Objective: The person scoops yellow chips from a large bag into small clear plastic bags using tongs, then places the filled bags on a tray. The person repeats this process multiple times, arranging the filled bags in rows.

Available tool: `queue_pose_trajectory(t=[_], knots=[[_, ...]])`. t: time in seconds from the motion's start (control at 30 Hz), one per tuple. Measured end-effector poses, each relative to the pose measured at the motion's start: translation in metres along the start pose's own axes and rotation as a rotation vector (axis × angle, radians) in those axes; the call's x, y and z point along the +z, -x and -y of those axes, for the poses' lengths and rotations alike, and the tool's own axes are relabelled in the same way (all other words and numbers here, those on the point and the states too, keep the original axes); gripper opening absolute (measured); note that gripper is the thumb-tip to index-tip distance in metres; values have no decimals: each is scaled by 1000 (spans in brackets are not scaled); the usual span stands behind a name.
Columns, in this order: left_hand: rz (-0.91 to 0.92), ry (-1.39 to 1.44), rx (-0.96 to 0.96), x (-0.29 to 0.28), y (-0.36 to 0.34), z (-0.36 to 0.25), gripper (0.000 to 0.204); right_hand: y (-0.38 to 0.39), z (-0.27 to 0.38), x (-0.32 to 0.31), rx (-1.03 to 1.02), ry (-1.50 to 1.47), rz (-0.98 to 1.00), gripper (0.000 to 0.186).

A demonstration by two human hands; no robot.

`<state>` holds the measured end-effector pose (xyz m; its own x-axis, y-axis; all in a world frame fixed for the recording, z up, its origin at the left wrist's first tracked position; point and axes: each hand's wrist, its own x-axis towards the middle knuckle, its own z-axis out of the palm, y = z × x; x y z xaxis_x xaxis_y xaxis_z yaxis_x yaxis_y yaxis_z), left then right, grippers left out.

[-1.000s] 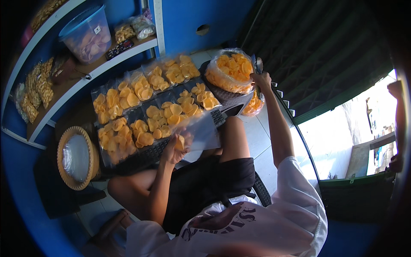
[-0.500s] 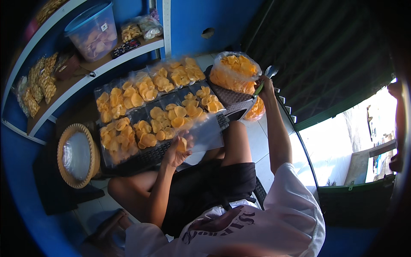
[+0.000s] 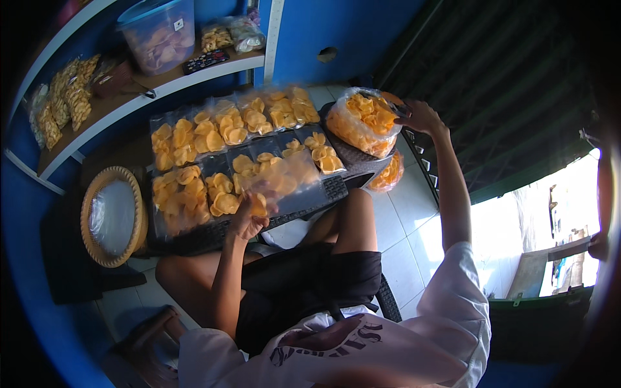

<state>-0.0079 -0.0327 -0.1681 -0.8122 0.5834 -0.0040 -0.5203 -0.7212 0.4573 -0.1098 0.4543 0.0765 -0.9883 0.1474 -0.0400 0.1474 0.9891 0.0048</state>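
Observation:
My left hand (image 3: 248,216) is closed on a clear plastic bag (image 3: 294,184), which stretches right over the packed chips; a round orange chip (image 3: 259,205) shows at its fingers. At the far right edge of a large open plastic bag of orange chips (image 3: 369,116), my right hand (image 3: 424,119) has bent fingers. A dark shape and an orange patch show by its fingertips, but what it grips is unclear. Two rows of small clear packets of chips (image 3: 223,129) cover the dark woven table (image 3: 335,187) in front of me.
A wicker basket (image 3: 140,223) holding clear plastic stands left of the table. Shelves (image 3: 162,87) at the upper left carry a plastic tub (image 3: 158,39) and snack bags (image 3: 71,97). Another bag of chips (image 3: 389,173) sits low beside the woven stand. A dark shutter (image 3: 491,97) is on the right.
My right hand has moved up and slightly right; the green-handled metal tool seen in it earlier is no longer clear. My left hand has shifted left with the clear bag.

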Motion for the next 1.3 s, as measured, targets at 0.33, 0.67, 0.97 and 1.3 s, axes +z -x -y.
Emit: queue_pose_trajectory(t=[0.33, 0.67, 0.97, 1.3], knots=[[5, -155, 60, -11, 13, -30, 73, -72, 23, -16, -152, 481, 182, 78], [25, -154, 175, 3, 10, -48, 67, -13, 61, -35, -176, 187, -8, 54], [-28, -164, 262, -7, 14, -55, 61, 157, 176, -35, -183, -848, 233, 43], [55, -20, 98, -31, 19, -30, 68, 217, 295, 10, -199, -1488, 63, 33]])
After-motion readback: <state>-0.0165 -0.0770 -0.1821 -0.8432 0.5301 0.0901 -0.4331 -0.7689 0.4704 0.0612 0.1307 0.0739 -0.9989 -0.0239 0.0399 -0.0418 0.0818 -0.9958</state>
